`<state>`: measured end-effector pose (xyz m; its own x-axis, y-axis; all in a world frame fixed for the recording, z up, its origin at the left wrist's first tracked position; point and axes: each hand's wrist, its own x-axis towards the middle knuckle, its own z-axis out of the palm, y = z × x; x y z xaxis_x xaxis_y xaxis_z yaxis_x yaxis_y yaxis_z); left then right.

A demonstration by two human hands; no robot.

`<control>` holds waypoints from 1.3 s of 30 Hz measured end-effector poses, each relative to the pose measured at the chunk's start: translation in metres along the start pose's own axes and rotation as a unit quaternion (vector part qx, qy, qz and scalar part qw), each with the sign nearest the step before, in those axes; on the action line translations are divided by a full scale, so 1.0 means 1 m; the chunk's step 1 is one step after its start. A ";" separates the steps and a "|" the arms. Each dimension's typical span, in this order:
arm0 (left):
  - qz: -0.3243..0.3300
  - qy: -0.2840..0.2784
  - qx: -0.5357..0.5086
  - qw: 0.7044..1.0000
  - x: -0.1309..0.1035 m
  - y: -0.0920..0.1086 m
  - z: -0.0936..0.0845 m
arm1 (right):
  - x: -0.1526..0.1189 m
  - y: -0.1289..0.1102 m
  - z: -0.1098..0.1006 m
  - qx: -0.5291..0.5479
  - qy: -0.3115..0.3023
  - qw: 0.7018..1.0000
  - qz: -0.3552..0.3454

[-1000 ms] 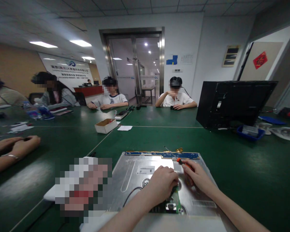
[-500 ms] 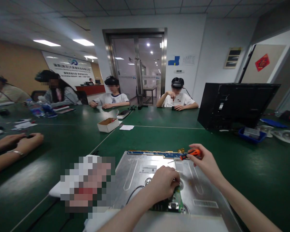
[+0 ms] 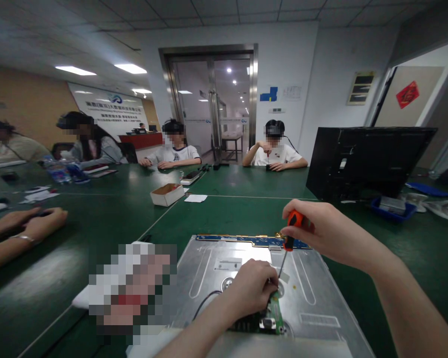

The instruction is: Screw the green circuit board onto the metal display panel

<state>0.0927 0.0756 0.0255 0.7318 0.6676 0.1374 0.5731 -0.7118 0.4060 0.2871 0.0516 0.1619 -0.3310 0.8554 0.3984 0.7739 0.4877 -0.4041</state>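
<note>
Ahead of me on the green table (image 3: 239, 214), an open box (image 3: 167, 199) holds reddish bits too small to name, and a blue tray (image 3: 390, 214) a grey block (image 3: 392, 204). My right hand (image 3: 317, 226) grips an orange-and-black screwdriver (image 3: 288, 242), its shaft slanting down over the silvery metal panel (image 3: 302, 283). My left hand (image 3: 252, 288), fingers bent, partly covers the green circuit board (image 3: 275, 309); I can't tell whether they pinch anything or where the tip touches.

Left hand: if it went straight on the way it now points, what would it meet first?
Likely the screwdriver shaft, slanting down from the right hand close beside the left hand; exact depth is unclear.
</note>
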 end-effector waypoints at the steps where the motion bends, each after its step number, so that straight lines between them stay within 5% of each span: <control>1: -0.003 0.000 -0.002 1.000 0.000 0.000 0.000 | -0.002 0.000 0.000 0.003 -0.021 1.000 -0.007; 10: -0.011 -0.003 -0.002 1.000 0.000 -0.002 -0.005 | 0.001 0.004 0.009 0.023 -0.122 0.991 -0.043; 39: -0.007 -0.014 0.022 1.000 0.000 -0.003 -0.005 | 0.006 -0.007 0.030 0.004 -0.166 0.984 -0.062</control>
<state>0.0892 0.0787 0.0289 0.7332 0.6715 0.1071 0.5984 -0.7120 0.3674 0.2636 0.0587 0.1427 -0.5813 0.7989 0.1547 0.7132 0.5918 -0.3757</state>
